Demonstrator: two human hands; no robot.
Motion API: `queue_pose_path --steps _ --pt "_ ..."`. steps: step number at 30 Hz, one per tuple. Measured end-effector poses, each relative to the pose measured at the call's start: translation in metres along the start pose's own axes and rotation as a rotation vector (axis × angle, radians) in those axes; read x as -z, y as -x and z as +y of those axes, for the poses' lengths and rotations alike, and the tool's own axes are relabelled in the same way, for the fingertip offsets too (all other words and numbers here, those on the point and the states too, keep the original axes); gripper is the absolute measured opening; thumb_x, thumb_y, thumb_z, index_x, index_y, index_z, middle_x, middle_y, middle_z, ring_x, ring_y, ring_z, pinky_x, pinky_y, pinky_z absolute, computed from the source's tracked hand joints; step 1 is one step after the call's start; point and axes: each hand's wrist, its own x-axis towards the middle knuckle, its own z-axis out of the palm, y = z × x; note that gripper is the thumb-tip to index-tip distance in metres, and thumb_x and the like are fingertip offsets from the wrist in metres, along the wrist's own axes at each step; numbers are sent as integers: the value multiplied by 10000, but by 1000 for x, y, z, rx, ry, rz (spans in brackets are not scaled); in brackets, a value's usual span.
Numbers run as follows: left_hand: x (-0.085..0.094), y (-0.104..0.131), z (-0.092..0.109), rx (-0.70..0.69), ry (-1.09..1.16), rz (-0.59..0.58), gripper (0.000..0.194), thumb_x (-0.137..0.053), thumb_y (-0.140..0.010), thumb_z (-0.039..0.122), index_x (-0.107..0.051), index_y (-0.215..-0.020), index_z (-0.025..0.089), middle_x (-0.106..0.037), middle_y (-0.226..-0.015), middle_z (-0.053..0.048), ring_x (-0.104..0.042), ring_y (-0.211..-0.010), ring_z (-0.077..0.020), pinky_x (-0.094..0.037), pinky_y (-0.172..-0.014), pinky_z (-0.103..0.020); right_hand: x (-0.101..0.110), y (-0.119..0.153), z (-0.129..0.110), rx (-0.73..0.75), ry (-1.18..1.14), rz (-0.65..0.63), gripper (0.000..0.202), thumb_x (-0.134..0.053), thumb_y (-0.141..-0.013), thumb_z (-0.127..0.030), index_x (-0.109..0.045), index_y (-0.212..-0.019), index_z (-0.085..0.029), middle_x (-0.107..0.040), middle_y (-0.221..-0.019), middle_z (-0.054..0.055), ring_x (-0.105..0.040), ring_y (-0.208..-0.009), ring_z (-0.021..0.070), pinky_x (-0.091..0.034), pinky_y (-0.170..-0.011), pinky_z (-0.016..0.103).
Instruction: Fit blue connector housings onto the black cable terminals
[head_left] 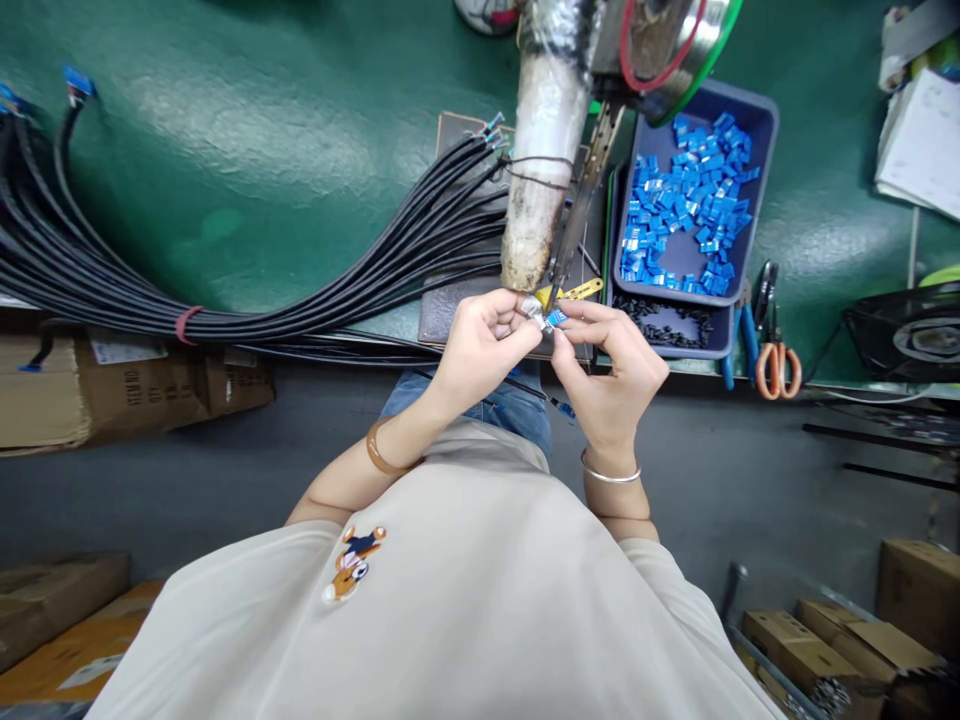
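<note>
Below the tip of a wrapped white pipe (536, 195), my two hands meet at the table's front edge. My left hand (480, 345) pinches a cable end with pale, thin wires (531, 308); most of the cable is hidden by the fingers. Between the thumb and fingers of my right hand (611, 365) is a small blue connector (556, 318), its metal side against the wire ends. I cannot tell whether the two are joined. Just above them ends a dark, narrow metal arm (577, 225). A yellow strip (583, 290) lies behind my fingers.
A thick bundle of black cables (315, 300) runs left across the green table (247, 120). To the right stand a tray (766, 165) of blue connectors and a bin (667, 322) of small black parts. Pliers (739, 335), orange-handled scissors (778, 365) and a solder spool (697, 60) are close by.
</note>
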Motion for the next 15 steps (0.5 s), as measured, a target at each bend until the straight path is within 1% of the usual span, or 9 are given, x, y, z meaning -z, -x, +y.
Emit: queue_pose_path --steps 4,7,11,15 --pt "2 1 -3 13 -1 -15 81 -647 -682 80 -589 -666 133 -491 -566 60 -420 -498 -15 -344 -475 -130 -1 1 1 -2 -28 -36 114 -642 -825 -126 -590 -790 -221 -745 -1014 31 -729 -876 148 -609 -802 299" --pt "4 2 -6 21 -11 -28 92 -645 -686 79 -579 -667 139 -480 -570 62 -409 -507 -18 -336 -477 -131 0 3 2 1 -23 -57 113 -632 -831 -125 -586 -798 -223 -746 -1002 28 -729 -899 155 -610 -813 309" --pt "3 2 -6 22 -14 -42 103 -651 -688 81 -571 -664 141 -471 -571 60 -404 -512 -21 -331 -478 -137 1 4 3 7 -14 -58 106 -634 -834 -129 -592 -805 -221 -746 -1004 25 -727 -889 150 -600 -817 307" --pt "0 0 -3 16 13 -24 112 -647 -680 73 -561 -658 141 -462 -564 63 -403 -501 -18 -329 -476 -140 1 1 2 8 -3 -32 102 -652 -827 -127 -611 -800 -217 -745 -1002 30 -723 -874 147 -589 -815 302"
